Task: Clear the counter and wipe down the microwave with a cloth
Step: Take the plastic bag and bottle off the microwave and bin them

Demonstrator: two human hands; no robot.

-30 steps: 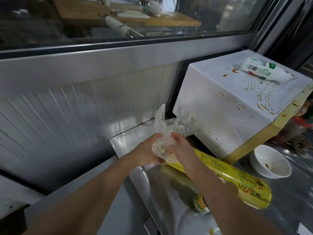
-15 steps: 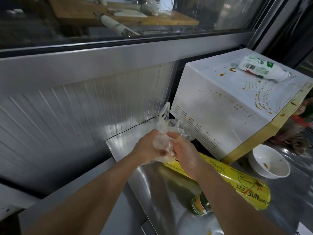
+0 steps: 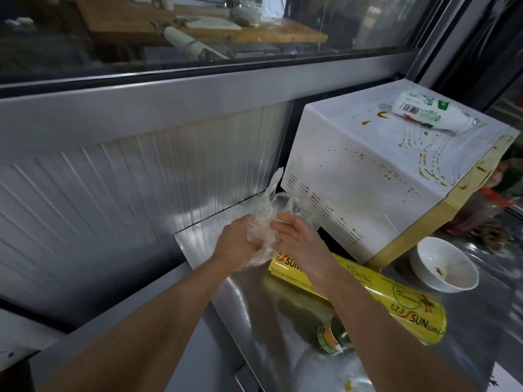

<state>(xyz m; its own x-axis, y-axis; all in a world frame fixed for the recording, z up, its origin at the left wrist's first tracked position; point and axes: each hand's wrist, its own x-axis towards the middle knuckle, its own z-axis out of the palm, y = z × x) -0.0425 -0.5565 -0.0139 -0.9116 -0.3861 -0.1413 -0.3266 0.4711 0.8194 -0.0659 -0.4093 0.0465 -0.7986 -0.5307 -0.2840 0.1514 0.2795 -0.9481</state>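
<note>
Crinkled clear plastic bag [image 3: 264,222] held between both hands at counter's [image 3: 249,312] back-left corner, just beside microwave [image 3: 376,176] side vents.

Head view: left hand [image 3: 236,244] curled under bag; right hand [image 3: 297,239] pressed against it, fingers part-straightened. Bag's long axis upright, tail pointing up.

Compared with half second earlier: bag squeezed smaller, right fingers loosened.
</note>
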